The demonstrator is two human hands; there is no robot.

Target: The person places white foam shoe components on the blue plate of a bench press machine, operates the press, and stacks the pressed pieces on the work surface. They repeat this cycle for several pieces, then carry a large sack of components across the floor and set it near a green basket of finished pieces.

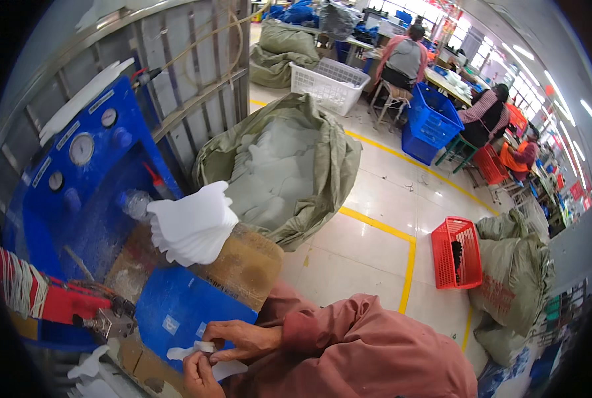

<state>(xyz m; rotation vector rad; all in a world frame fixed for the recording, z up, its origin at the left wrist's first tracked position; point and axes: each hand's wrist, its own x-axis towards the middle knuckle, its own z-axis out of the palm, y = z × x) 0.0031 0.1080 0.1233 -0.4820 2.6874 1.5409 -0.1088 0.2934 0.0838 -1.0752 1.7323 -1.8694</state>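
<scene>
My right hand (pixel 246 339) reaches in from the right, its fingers closed on a small white cut piece (pixel 184 351) of soft, foam-like sheet. My left hand (pixel 201 377), at the lower edge, pinches the same piece near its folded part. Part of the piece is hidden by my fingers. Another white flap (pixel 228 369) shows below my right hand, against my pink clothing. Just beyond my hands lies a blue board (pixel 170 298). A stack of wavy-edged white pieces (pixel 193 222) rests on a brown worktop (pixel 249 255) further off.
A blue machine panel with gauges (pixel 81 148) stands at left, near a red part wound with cord (pixel 54 302). Behind the worktop, a large green sack (pixel 339 166) holds many pale pieces. A red basket (pixel 456 253) and full sacks (pixel 511 278) stand right. Other people sit at far tables.
</scene>
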